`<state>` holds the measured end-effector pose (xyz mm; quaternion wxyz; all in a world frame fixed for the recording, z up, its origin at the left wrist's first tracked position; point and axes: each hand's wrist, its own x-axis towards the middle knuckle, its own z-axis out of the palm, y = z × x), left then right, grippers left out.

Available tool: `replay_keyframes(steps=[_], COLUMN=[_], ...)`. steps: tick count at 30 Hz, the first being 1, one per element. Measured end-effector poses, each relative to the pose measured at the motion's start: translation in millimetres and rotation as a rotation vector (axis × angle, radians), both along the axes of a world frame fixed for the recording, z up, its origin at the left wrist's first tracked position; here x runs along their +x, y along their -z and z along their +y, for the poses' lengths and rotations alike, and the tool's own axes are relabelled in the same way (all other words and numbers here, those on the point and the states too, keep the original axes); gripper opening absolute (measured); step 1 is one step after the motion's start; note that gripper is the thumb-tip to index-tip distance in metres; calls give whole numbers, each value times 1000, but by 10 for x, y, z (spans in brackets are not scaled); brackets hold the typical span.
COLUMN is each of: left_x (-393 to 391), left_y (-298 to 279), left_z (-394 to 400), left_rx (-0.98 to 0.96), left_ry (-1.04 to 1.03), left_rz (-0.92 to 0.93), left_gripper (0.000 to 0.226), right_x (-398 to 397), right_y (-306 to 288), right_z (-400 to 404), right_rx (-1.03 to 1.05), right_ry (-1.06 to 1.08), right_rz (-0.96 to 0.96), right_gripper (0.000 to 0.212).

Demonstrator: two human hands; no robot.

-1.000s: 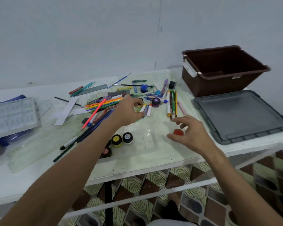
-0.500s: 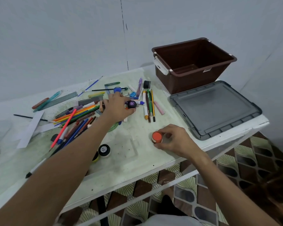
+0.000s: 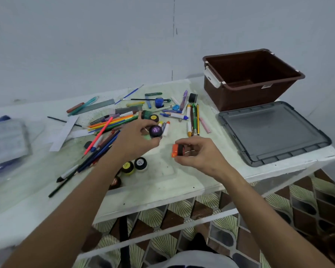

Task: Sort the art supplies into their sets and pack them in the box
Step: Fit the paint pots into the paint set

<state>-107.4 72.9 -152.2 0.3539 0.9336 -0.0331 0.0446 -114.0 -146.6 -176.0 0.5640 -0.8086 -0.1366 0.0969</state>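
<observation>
My left hand grips a small paint pot with a purple lid, lifted just above the table. My right hand pinches an orange-lidded paint pot, tipped on its side, in front of me. Two more pots, one yellow and one with a white label, stand near the front edge below my left wrist. A heap of coloured pencils and pens lies left of centre. The open brown box stands empty at the back right.
The grey box lid lies flat at the right, in front of the box. More pens and markers and a blue pot lie mid-table. A clear plastic tray sits at the far left. A metal ruler lies behind the pencils.
My left hand picked up the purple-lidded pot and drew it back toward me. My right hand lifted the orange pot off the table and tipped it sideways.
</observation>
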Motion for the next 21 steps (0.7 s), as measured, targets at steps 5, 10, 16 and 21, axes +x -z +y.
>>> replay_keyframes(steps=[5, 10, 16, 21], left_x=[-656, -976, -1133, -1058], left_y=[35, 176, 295, 358], left_z=[346, 519, 523, 496], left_rx=[12, -8, -24, 49], left_ry=[-81, -178, -197, -179], left_rz=[67, 105, 121, 121], left_gripper=[35, 35, 38, 42], right_x=[-129, -225, -251, -208], right_y=[72, 140, 205, 208], right_z=[401, 681, 798, 802], right_rx=[-17, -82, -226, -291], right_ry=[-140, -211, -271, -287], right_rz=[-1, -39, -114, -127], right_gripper=[37, 30, 44, 53])
